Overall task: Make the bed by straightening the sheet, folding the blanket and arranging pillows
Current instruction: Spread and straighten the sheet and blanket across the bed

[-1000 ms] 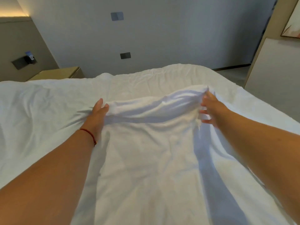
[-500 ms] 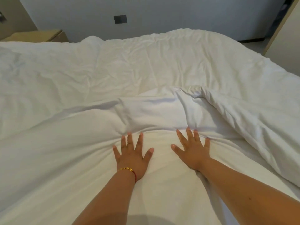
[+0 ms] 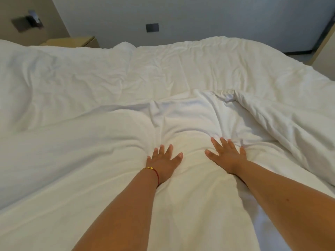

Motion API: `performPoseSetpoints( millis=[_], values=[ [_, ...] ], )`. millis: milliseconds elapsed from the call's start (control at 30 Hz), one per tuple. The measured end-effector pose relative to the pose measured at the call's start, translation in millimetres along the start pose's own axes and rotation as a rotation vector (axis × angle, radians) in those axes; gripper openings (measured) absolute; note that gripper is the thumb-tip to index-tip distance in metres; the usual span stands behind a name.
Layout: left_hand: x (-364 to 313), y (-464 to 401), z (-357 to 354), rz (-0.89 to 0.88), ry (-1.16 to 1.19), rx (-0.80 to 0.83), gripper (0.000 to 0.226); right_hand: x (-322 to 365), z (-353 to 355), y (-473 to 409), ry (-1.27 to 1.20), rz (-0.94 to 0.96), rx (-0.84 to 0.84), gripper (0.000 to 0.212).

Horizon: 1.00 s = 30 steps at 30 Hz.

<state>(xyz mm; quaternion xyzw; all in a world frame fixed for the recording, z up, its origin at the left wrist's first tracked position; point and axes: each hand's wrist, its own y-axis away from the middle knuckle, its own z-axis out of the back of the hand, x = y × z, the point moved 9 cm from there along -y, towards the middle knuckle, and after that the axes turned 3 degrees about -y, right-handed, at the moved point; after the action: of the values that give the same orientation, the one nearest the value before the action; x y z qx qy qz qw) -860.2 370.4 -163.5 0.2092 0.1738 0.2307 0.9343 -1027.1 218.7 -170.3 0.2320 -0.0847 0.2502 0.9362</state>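
Head camera: your left hand and right hand lie flat on the white blanket, palms down, fingers straight and spread — neither grips anything; the two hands sit close side by side near the middle of the bed, pressing into the cloth so that it dimples around them. The blanket covers the whole width of the mattress; it is plain white, soft and heavily creased, with a raised ridge of bunched fabric just beyond your fingertips and a thick rolled fold running down the right side. A red cord bracelet with gold beads circles your left wrist. Beyond the bed — a pale wooden nightstand at upper left, a dark wall plate on the grey wall.
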Motion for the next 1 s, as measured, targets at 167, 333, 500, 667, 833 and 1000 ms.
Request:
performPoseSetpoints(
  millis=[167, 333, 500, 667, 833, 1000],
  values=[
    [11.2, 123.4, -31.1, 0.118, 0.070, 0.000, 0.069, -3.2, -23.0, 107.1, 0.066, -0.007, 0.068, 0.071],
    [26.2, 275.2, -90.3, 0.230, 0.081, 0.076, 0.088, 13.9, -62.3, 242.5, 0.005, -0.087, 0.058, 0.077],
    [70.8, 404.8, -64.5, 0.340, 0.353, -0.062, 0.055, 98.5, -52.3, 343.0, -0.311, 0.060, 0.061, 0.039],
    [168.8, 526.0, -3.1, 0.491, 0.600, -0.398, 0.030, 185.6, -32.1, 439.2, -0.489, 0.138, 0.014, 0.031],
    [289.8, 639.7, 14.2, 0.603, 0.768, -0.584, 0.028, 299.2, -35.7, 508.7, -0.552, 0.235, 0.005, 0.030],
    [414.6, 733.3, 35.5, 0.673, 0.731, -0.660, 0.030, 428.2, -66.9, 551.3, -0.626, 0.294, 0.042, 0.030]
  ],
)
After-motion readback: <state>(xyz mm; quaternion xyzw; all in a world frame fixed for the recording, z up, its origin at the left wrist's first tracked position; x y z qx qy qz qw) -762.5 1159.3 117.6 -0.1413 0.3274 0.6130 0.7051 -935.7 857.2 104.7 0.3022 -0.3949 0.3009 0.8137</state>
